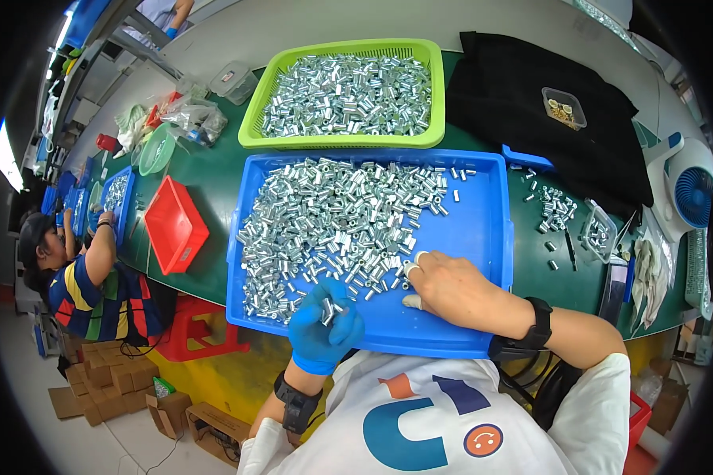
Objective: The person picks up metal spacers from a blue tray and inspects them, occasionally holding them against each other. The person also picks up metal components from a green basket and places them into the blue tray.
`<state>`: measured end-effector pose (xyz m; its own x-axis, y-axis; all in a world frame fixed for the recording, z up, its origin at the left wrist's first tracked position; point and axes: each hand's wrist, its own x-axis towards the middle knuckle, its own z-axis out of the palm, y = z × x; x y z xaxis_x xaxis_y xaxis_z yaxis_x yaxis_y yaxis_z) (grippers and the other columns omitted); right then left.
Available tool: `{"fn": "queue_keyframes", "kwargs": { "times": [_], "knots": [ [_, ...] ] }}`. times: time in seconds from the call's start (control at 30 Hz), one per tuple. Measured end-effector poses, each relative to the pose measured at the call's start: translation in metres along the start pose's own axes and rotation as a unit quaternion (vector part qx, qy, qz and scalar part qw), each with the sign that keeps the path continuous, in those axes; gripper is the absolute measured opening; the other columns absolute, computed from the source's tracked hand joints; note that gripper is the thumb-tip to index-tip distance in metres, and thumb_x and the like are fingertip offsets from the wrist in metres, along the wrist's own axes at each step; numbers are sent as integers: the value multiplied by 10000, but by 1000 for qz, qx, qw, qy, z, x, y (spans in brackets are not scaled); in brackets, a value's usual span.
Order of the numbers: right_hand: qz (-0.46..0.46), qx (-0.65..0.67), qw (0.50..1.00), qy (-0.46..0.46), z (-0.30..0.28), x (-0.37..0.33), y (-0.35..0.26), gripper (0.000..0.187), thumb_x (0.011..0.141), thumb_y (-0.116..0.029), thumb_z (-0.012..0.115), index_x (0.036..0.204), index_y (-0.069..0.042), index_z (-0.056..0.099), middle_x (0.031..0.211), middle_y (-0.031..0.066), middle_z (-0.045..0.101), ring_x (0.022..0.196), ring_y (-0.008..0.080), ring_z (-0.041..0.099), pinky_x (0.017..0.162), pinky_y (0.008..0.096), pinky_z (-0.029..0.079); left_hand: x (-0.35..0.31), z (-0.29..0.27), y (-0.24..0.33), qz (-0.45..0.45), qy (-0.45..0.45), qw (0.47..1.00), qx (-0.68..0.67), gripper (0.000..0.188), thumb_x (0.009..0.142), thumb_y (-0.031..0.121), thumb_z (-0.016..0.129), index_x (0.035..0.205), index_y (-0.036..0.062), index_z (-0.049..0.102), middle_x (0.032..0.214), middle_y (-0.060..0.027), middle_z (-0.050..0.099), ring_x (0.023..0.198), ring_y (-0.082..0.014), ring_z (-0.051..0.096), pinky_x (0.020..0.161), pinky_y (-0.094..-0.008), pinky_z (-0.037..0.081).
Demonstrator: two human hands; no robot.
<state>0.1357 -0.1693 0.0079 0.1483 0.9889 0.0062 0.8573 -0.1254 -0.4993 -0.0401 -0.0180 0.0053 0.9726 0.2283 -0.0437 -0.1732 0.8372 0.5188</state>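
Observation:
A wide blue tray [459, 273] lies in front of me, a heap of small shiny metal sleeves [325, 214] covering its left and middle. My left hand [325, 328], in a blue glove, is closed around a few of these sleeves over the tray's near edge; their ends show between the fingers. My right hand [455, 289] is bare except for pale covers on some fingertips. It rests low over the tray's right part, beside the heap's edge. Its thumb and fingers are apart, and no sleeve shows between them.
Behind the tray stands a green basket [249, 131] of sleeves. A red bin [174, 226] is on the left. Loose sleeves [558, 210], a clear box [598, 233] and a white fan [681, 186] are on the right. A person [95, 277] works at the far left.

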Motion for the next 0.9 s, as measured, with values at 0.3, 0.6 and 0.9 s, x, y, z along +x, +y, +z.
{"fn": "queue_keyframes", "kwargs": {
  "times": [0.3,0.6,0.9],
  "knots": [
    [-12,5,1000,2,3,4,3,150,745,-80,635,806,4,526,802,154,542,748,327,584,622,419,498,21,4,-26,87,133,782,602,269,939,261,494,834,24,564,509,-34,456,388,-95,364,383,-230,270],
    [-10,59,998,-11,5,-4,22,176,739,-80,668,857,-10,559,796,140,546,752,339,569,650,418,476,36,-2,10,-197,79,948,238,266,945,292,475,895,60,595,532,-35,474,371,-103,358,387,-250,271],
    [-20,-15,999,40,-11,-18,28,212,733,-85,677,929,-37,611,784,103,562,776,287,571,676,385,490,34,-10,14,-160,80,958,222,202,932,249,500,936,78,608,544,-24,476,379,-109,389,374,-244,304]
  ]
}}
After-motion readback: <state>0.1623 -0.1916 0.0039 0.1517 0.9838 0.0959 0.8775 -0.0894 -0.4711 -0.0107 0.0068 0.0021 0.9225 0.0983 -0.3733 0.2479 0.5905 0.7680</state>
